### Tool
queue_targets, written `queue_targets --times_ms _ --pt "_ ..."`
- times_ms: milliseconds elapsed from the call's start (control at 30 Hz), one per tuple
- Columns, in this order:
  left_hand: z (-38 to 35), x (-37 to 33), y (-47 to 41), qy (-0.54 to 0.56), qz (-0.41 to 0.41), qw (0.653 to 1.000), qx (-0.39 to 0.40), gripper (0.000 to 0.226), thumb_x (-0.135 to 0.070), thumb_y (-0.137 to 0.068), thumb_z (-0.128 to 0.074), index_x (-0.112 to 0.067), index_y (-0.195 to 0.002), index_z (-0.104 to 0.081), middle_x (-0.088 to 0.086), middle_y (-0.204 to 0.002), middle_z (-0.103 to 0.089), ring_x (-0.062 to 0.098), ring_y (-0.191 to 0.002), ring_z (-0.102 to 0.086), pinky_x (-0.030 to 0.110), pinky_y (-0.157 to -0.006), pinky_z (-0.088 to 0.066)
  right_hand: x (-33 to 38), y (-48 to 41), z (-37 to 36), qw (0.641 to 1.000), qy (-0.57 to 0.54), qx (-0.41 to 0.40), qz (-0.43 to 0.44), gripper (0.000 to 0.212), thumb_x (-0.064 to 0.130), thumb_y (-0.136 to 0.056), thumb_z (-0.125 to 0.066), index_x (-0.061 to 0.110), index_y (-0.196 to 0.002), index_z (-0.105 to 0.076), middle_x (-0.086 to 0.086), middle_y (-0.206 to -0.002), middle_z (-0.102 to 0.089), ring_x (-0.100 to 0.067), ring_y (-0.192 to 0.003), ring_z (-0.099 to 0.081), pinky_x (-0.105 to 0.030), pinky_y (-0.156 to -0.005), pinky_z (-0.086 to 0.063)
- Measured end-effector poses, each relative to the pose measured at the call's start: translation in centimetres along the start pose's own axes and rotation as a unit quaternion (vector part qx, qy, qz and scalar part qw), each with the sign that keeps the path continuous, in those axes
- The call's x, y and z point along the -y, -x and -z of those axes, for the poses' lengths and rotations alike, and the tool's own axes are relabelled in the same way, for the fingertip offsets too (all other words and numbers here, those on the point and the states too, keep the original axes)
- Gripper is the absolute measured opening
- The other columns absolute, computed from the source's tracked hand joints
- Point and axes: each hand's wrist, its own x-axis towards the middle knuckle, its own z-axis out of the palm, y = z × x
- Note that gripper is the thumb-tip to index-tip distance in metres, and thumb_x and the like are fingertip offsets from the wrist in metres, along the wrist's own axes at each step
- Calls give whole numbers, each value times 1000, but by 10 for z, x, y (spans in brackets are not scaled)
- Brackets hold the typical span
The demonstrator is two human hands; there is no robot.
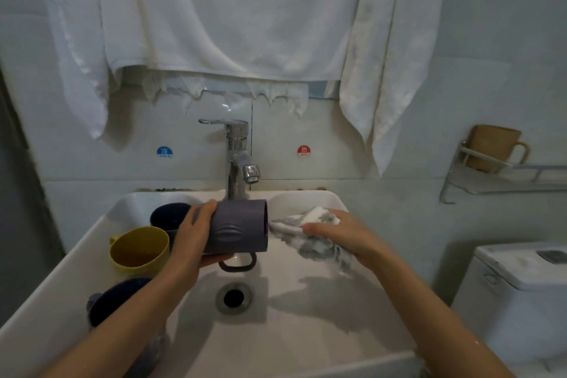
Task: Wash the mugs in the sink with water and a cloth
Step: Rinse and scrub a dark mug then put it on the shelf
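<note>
We are early in the wash, with one mug in hand and the cloth at its mouth.
Our left hand (193, 236) grips the grey-purple ribbed plastic mug (236, 225) on its side over the white ceramic sink (306, 331). Our right hand (340, 233) holds the bunched white-and-grey cloth (306, 224) just beside its rim. A yellow plastic mug (139, 250) and two dark blue mugs (170, 216) wait at the left, and we judge them not yet washed. No water shows at the chrome tap (236, 153).

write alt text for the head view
The left hand grips a purple mug on its side over a white sink, its mouth facing a cloth held in the right hand. Three more mugs sit at the sink's left.
</note>
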Motion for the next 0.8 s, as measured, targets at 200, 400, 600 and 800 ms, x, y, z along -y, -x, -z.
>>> queue_targets --times_ms 200,400,600,800 --pt "-2 5 14 61 29 997 37 22 -35 -94 -47 -20 -109 -41 11 -115 -49 23 -87 -53 40 -63 -51 -27 -2 -4 994 4 -74 78 20 26 -80 -73 15 -73 -58 7 -62 -55 -3 -55 -52 -11 -51 -40" --pt "-8 10 22 29 -1 997 66 16 -33 -94 -50 -24 -105 -45 4 -106 -52 19 -87 -55 39 -58 -54 -38 -10 -1 984 8 -145 103 9 21 -93 -54 20 -84 -55 7 -67 -52 -7 -58 -47 -21 -54 -39" --pt "-9 14 25 58 30 992 113 8 -35 -93 -51 -28 -97 -51 3 -105 -56 23 -92 -57 48 -71 -53 -33 -9 6 976 -180 -118 -24 17 31 -93 -50 16 -94 -57 -3 -86 -55 -21 -79 -53 -25 -58 -42" --pt "-8 22 26 -2 -4 988 151 32 -33 -92 -51 -23 -122 -47 10 -124 -51 29 -105 -57 48 -74 -56 -36 -17 35 967 -56 -247 -21 26 19 -80 -70 6 -97 -56 -13 -90 -61 -25 -78 -58 -36 -68 -50"
